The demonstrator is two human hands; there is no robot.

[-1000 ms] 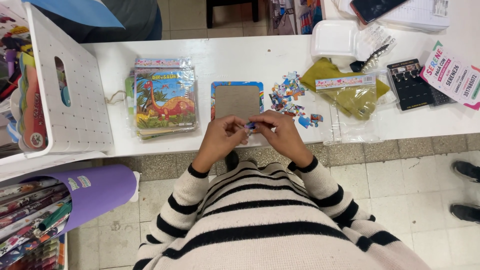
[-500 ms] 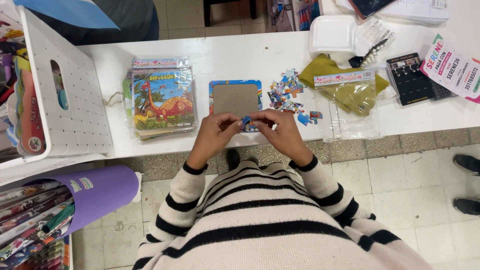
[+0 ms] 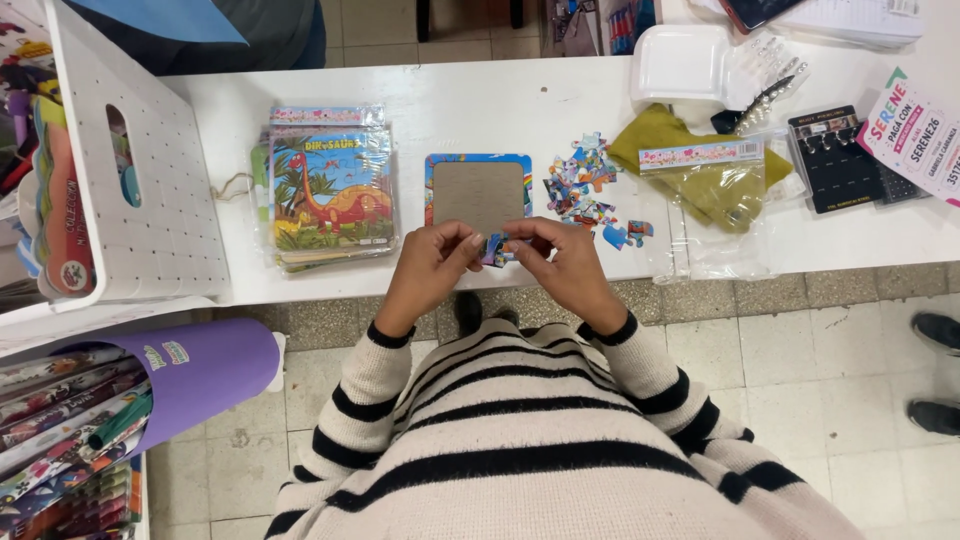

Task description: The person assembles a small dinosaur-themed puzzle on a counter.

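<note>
Together, the left hand and right hand pinch small puzzle pieces between fingertips at the near edge of a white table, just below the empty puzzle tray, beside loose pieces
</note>
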